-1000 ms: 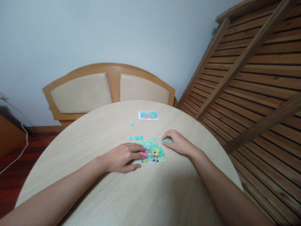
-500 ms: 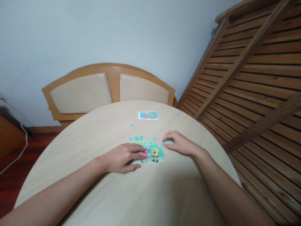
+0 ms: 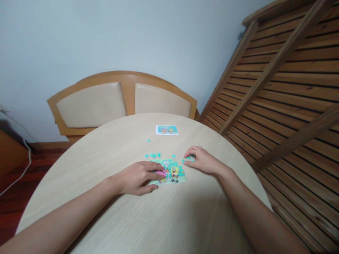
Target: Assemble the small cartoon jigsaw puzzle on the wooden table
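A partly joined jigsaw puzzle (image 3: 174, 173) with cartoon figures lies on the table, its upper right side ragged. My left hand (image 3: 139, 177) rests flat over its left part, fingers stretched out, hiding that side. At the puzzle's upper right, my right hand (image 3: 202, 160) hovers low with thumb and fingers curved apart. Between and under those fingers are a few loose turquoise puzzle pieces (image 3: 184, 161), partly hidden. One loose piece (image 3: 173, 156) sits just above the puzzle, and several more pieces (image 3: 154, 155) lie in a row above its left half.
The round wooden table (image 3: 169, 218) fills the foreground. Farther back lie a printed picture card (image 3: 167, 130) and a single puzzle piece (image 3: 148, 140). A padded wooden headboard (image 3: 127, 95) stands behind, and a slatted wooden frame (image 3: 278, 77) leans at the right.
My right hand has shifted very slightly, its fingertips now a little farther right from the puzzle. My left hand stays in place.
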`<action>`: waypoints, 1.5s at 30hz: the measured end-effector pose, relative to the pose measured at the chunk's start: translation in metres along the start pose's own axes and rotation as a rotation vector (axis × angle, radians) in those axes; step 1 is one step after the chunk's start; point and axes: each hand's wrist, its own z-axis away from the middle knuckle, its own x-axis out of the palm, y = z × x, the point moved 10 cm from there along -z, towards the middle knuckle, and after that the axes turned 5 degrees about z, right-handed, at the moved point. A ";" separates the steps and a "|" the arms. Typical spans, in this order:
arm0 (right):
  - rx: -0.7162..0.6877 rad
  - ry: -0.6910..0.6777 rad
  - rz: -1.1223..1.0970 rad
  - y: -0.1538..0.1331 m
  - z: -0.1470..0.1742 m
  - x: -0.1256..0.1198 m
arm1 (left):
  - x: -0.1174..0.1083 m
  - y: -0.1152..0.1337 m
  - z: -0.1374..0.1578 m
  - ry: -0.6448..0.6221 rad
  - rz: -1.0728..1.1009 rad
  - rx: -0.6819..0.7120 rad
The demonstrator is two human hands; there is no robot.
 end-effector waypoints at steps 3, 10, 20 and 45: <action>-0.001 -0.004 -0.012 -0.002 -0.001 0.003 | 0.000 0.000 0.000 0.000 -0.001 -0.003; -0.030 -0.012 -0.070 -0.004 -0.001 0.006 | 0.001 -0.002 0.001 0.000 -0.005 -0.001; 0.043 -0.154 -0.438 -0.010 0.000 0.012 | 0.000 -0.002 0.001 0.016 0.012 0.018; 0.082 -0.324 -0.294 -0.024 0.011 0.019 | 0.001 -0.002 0.002 0.002 0.000 0.011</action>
